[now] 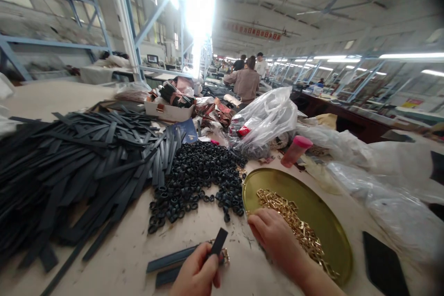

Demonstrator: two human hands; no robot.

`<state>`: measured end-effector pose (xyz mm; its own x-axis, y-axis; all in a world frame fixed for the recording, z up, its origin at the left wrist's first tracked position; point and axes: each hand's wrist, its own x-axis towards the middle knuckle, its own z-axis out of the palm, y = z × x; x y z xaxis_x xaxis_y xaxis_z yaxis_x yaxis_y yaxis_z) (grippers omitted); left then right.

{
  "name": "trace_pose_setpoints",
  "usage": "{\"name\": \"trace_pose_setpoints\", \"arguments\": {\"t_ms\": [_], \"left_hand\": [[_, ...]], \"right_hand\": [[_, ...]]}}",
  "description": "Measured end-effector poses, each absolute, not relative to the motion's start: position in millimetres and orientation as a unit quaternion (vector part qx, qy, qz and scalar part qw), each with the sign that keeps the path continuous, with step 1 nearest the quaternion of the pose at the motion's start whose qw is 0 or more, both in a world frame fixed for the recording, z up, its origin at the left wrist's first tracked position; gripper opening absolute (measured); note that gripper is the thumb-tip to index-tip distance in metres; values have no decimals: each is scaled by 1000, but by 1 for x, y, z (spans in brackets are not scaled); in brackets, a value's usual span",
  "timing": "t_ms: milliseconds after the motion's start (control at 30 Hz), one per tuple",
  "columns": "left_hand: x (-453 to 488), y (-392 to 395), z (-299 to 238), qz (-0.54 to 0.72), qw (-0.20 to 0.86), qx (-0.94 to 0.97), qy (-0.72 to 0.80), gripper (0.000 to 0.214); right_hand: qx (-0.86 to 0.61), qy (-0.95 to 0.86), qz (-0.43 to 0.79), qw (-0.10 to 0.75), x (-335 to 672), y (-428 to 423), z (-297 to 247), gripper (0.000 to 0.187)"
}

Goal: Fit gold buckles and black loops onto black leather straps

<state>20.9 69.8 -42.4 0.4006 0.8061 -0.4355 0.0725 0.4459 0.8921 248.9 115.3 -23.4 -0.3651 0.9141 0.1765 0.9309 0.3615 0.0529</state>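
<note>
My left hand (199,272), low in the middle, is closed on a short black strap (219,242) whose end sticks up past the thumb. Under and beside that hand lie further black straps (173,259), with a bit of gold metal at their right end. My right hand (274,231) hovers at the near left rim of a gold oval tray (333,222). Its fingertips are pinched together, and whatever may be between them is hidden. Small gold buckles (294,215) lie heaped in the tray.
Long black strips (79,166) are piled at left, beside a heap of small black loops (204,166). Behind stand a pink-lidded jar (294,151), a clear plastic bag (267,120) and a white box (168,112). A dark flat phone-like slab (385,263) lies at right. People (246,81) are farther back.
</note>
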Motion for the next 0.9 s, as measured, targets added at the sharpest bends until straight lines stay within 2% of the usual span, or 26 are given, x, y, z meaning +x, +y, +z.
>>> {"name": "trace_pose_setpoints", "arguments": {"t_ms": [67,167,267,400,567,767,833,900], "left_hand": [[26,76,-32,286,697,455,474,32],[30,78,-19,292,698,461,463,37],[28,69,-10,251,698,482,467,36],[20,52,1,249,697,494,455,33],[17,46,7,258,604,580,482,21],[20,42,0,263,570,603,492,14],[20,41,0,261,575,592,500,14],[20,41,0,269,583,582,499,13]], "right_hand": [[-488,-855,-104,140,232,89,-13,16],[-366,-898,-136,204,208,54,-1,23],[-299,-918,-152,213,193,34,7,24],[-296,-914,-169,219,187,23,6,21],[-321,-898,-162,253,185,15,-1,22],[-392,-855,-69,332,183,7,-19,17],[-435,-815,35,382,180,5,-23,19],[-476,-745,207,419,176,5,-27,17]]}}
